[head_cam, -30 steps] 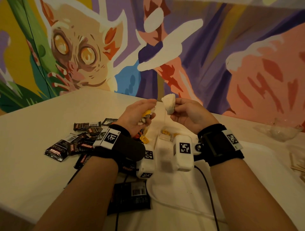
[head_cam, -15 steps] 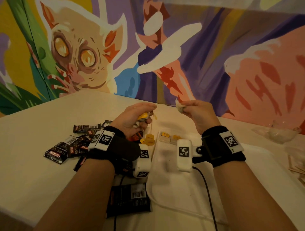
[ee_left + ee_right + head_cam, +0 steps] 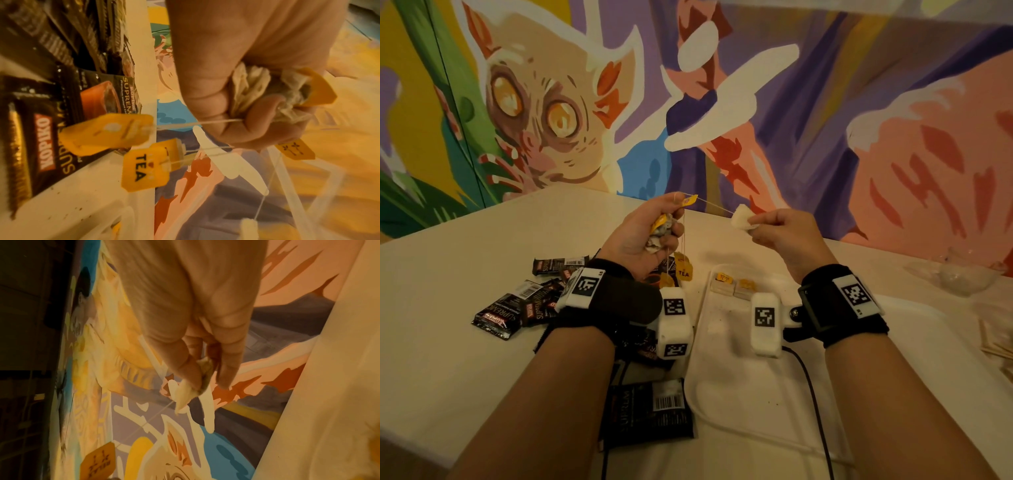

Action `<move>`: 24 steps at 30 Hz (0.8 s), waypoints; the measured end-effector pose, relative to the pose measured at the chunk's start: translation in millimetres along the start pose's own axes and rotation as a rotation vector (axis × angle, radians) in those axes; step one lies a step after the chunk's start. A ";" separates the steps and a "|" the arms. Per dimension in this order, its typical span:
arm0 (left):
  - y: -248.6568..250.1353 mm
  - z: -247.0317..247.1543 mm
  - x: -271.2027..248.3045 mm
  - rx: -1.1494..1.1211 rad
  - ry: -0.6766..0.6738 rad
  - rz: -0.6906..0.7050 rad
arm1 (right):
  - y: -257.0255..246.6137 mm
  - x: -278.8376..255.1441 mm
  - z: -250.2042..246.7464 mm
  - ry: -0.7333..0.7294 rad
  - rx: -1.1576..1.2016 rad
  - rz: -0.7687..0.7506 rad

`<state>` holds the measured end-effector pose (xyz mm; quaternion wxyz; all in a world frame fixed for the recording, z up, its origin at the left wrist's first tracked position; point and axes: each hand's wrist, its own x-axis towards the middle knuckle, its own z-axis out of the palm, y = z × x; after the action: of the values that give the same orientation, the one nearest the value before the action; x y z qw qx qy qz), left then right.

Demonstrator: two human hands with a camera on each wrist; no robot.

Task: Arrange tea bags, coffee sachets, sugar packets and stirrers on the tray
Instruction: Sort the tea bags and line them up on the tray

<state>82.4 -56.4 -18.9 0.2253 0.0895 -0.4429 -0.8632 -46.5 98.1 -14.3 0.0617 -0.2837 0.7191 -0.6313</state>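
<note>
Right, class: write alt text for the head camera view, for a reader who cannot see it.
Above a white table, the left hand grips a bunch of tea bags while the right hand pinches one tea bag, its string stretched between them. Two tea bags lie on the white tray; dark coffee sachets are scattered left.

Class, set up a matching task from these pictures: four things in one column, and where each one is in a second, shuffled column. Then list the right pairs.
Things
1. bunch of tea bags
2. single tea bag
3. coffee sachets
4. two laid tea bags

Places
A. on the tray
B. gripped in the left hand
C. on the table left of the tray
D. pinched by the right hand

Pairs: 1-B, 2-D, 3-C, 4-A
</note>
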 end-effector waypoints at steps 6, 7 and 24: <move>0.3 -0.4 -1.2 0.059 0.003 0.035 | -4.5 -2.6 2.6 0.023 0.025 0.005; -0.1 -0.4 -1.8 0.093 -0.002 0.048 | -3.5 -1.7 3.0 0.025 0.008 0.009; -10.7 6.6 -3.4 0.719 0.083 0.249 | -27.8 -19.8 27.4 -0.303 0.036 0.307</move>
<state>79.8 -44.6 -23.8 0.3005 0.1430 -0.7155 -0.6143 -8.7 82.6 1.2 0.2697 -0.2612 0.7250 -0.5775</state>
